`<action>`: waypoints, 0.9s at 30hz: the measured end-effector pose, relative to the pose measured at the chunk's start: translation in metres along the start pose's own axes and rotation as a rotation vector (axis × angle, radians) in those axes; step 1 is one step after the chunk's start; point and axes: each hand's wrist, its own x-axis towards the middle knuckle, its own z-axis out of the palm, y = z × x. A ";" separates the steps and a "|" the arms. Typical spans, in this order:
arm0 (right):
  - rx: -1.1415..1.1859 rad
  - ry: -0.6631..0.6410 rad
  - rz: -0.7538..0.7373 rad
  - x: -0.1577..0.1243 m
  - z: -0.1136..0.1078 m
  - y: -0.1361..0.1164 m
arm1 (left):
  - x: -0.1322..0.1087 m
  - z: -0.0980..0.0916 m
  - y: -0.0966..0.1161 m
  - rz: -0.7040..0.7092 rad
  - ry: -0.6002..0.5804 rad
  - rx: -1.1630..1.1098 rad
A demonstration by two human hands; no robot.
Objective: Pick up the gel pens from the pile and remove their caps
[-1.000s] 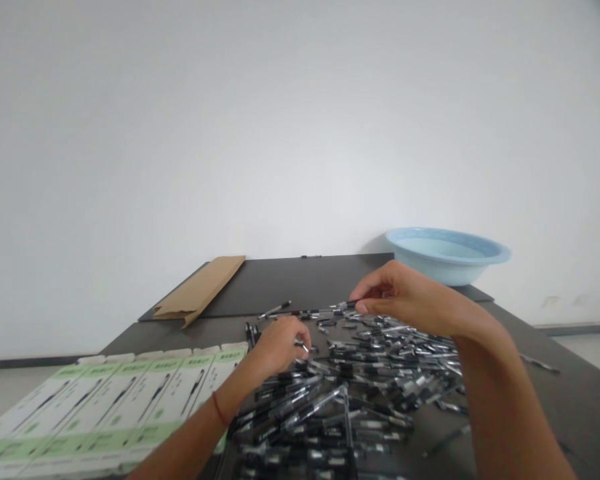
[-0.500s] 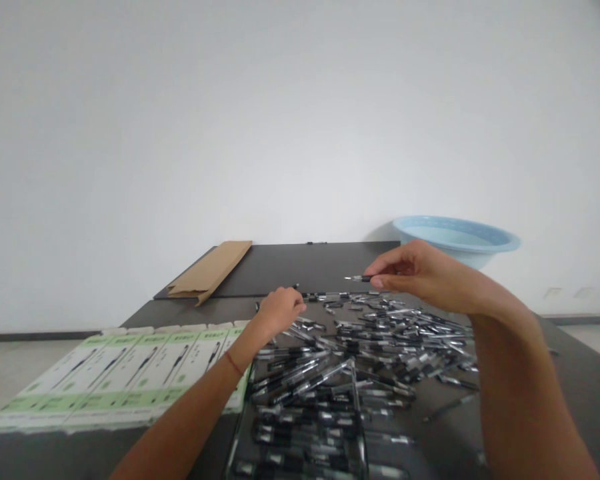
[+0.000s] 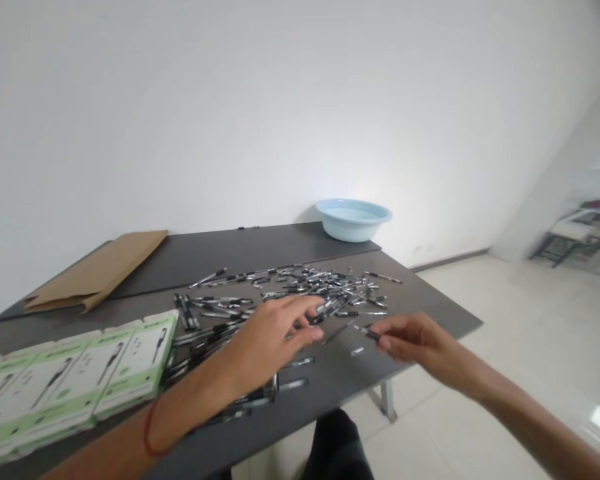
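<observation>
Many black and clear pens (image 3: 325, 283) lie heaped on the dark table. Over the right part of the heap is my left hand (image 3: 287, 327), thumb and fingers apart, with pens visible behind its fingertips. Near the table's right front edge, my right hand (image 3: 405, 335) pinches a black pen piece (image 3: 371, 333), its clear tip pointing left. A small clear cap (image 3: 357, 351) lies on the table just left of that hand. One long thin pen (image 3: 339, 331) rests between the two hands.
Green and white pen boxes (image 3: 139, 363) line the left side. Behind them lies a flat brown paper bag (image 3: 103, 267). A light blue basin (image 3: 353, 223) stands at the back right by the wall. Below the front edge, a dark-clothed knee (image 3: 336, 443) shows.
The view has swung right. My left hand has moved right and its fingers have opened. My right hand has come lower, toward the table's front edge, still pinching the pen piece.
</observation>
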 end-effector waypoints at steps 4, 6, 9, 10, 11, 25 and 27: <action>0.153 0.114 0.080 -0.047 0.042 0.028 | -0.023 0.051 0.031 0.099 -0.147 -0.021; 0.181 0.076 0.104 -0.058 0.053 0.032 | -0.031 0.069 0.036 0.138 -0.179 -0.034; 0.205 0.034 0.106 -0.063 0.056 0.034 | -0.036 0.082 0.042 0.156 -0.144 -0.085; 0.218 0.035 0.104 -0.062 0.054 0.035 | -0.036 0.083 0.045 0.137 -0.122 -0.109; 0.234 0.042 0.100 -0.060 0.053 0.036 | -0.034 0.083 0.048 0.104 -0.102 -0.126; 0.041 0.229 -0.239 -0.022 0.063 0.059 | -0.034 0.076 0.027 0.171 0.130 -0.110; -0.086 0.293 -0.370 -0.017 0.057 0.056 | -0.036 0.068 0.022 0.235 0.167 -0.008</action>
